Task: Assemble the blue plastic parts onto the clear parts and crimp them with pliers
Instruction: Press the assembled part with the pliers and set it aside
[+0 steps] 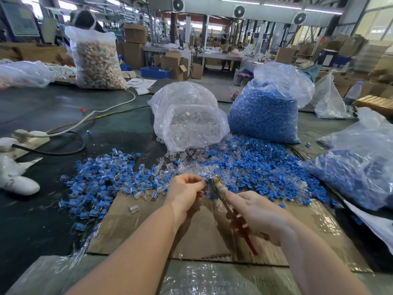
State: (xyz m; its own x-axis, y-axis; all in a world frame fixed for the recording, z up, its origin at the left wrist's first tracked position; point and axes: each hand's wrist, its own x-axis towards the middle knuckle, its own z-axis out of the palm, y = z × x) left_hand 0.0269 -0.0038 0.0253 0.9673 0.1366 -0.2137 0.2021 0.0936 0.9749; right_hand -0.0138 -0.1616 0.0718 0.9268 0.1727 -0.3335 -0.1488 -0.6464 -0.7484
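My left hand [187, 191] pinches a small blue-and-clear part [205, 182] at its fingertips. My right hand [258, 211] grips the red-handled pliers [221, 189], whose taped jaws touch that part. Both hands hover over a flat sheet of cardboard [153, 228]. A heap of loose blue parts [265, 173] mixed with clear parts lies just beyond the hands. To the left spreads a pile of assembled blue-and-clear pieces [100, 182]. One single clear part [133, 209] lies alone on the cardboard.
A clear bag of clear parts [189, 118] and a bag of blue parts [265, 111] stand behind the heap. Another bag of blue parts [361, 165] lies at the right. A power strip with cables [27, 137] and a white cloth [17, 179] sit at left.
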